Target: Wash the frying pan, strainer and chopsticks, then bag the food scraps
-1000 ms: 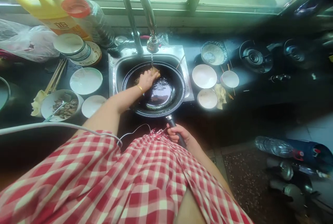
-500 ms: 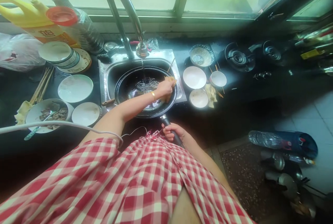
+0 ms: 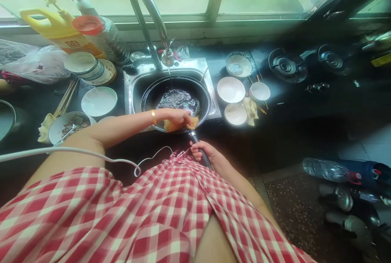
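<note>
Here's the left hand (image 3: 181, 117), mid-frame, fingers closed over the tan cloth (image 3: 193, 123) at the pan's (image 3: 148, 102) bottom edge! Just below, the right hand (image 3: 204, 151) wraps firmly round the handle (image 3: 195, 136). The pan sits over the sink (image 3: 215, 104) at frame centre, water pooled inside, a thin stream dropping from the tap (image 3: 168, 57) above. Bowls (image 3: 231, 90) cluster right of centre, a burner (image 3: 285, 66) beyond them; a plate (image 3: 99, 101) lies left, and a yellow jug (image 3: 51, 27) stands upper left.
</note>
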{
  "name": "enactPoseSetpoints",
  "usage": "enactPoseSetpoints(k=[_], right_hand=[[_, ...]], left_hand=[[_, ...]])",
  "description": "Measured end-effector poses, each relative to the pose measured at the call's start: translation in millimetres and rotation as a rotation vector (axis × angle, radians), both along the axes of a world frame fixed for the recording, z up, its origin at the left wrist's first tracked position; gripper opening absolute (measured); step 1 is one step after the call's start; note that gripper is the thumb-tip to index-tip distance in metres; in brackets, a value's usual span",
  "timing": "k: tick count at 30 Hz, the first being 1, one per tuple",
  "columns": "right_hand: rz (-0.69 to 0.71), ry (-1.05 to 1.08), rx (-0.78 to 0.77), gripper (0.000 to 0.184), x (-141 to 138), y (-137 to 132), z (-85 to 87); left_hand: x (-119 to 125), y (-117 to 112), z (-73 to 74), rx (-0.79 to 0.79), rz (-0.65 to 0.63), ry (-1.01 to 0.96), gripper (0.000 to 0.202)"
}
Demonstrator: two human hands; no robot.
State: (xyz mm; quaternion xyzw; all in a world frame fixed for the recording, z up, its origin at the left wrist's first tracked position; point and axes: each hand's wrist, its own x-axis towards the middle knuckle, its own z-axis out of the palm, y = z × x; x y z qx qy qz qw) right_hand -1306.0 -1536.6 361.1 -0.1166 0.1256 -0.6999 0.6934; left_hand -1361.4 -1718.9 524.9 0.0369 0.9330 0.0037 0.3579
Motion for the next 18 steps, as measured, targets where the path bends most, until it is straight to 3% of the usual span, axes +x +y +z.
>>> enactPoseSetpoints(k=[2,5,7,9,12,15,18], right_hand=[[0.001,-0.002,0.005,0.031,-0.4,0.4,-1.2],[0.012,0.012,0.003,0.032,-0.7,-0.4,-5.7],[0.011,0.031,-0.017,0.032,-0.4,-1.8,-9.0],[0.006,0.038,-0.04,0.031,0.2,-2.9,-11.1],[0.004,0.028,-0.05,0.033,1.0,-2.8,-11.2],[0.002,0.006,-0.047,0.036,1.1,-1.0,-9.7],[0.02,-0.053,-0.064,0.031,1.1,-1.9,-8.5]], left_hand=[[-3.4,-24.1,13.4,-0.043,-0.021,-0.091,0.037],[-15.4,-63.1,23.2,-0.351,0.079,0.164,0.032],[-22.4,-81.9,16.2,-0.511,0.158,0.385,0.037],[-29.8,-90.8,-0.2,-0.547,0.193,0.484,0.043],[-47.8,-87.2,-28.8,-0.472,0.248,0.567,0.051],[-70.6,-69.4,-50.9,-0.406,0.32,0.682,0.059],[-81.4,-43.5,-69.2,-0.332,0.298,0.565,0.064]])
